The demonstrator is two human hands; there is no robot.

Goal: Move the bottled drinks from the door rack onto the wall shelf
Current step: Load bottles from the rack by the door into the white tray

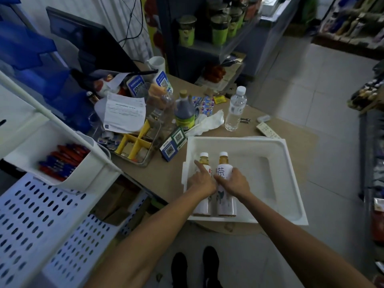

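Observation:
Two white-labelled tea bottles with white caps lie side by side in a white plastic rack (270, 154) on the counter. My left hand (202, 179) grips the left bottle (204, 202) around its middle, index finger stretched toward its neck. My right hand (235, 182) grips the right bottle (225, 167) around its middle. A white perforated shelf (37, 221) with a white bin (62, 142) of pens stands at the left.
The brown counter (295, 142) carries a clear water bottle (235, 109), a dark sauce jug (185, 111), QR code stands, papers, a yellow divider tray (135, 144) and a remote. Store shelves stand at the right and back. My shoes (195, 265) are on the tiled floor.

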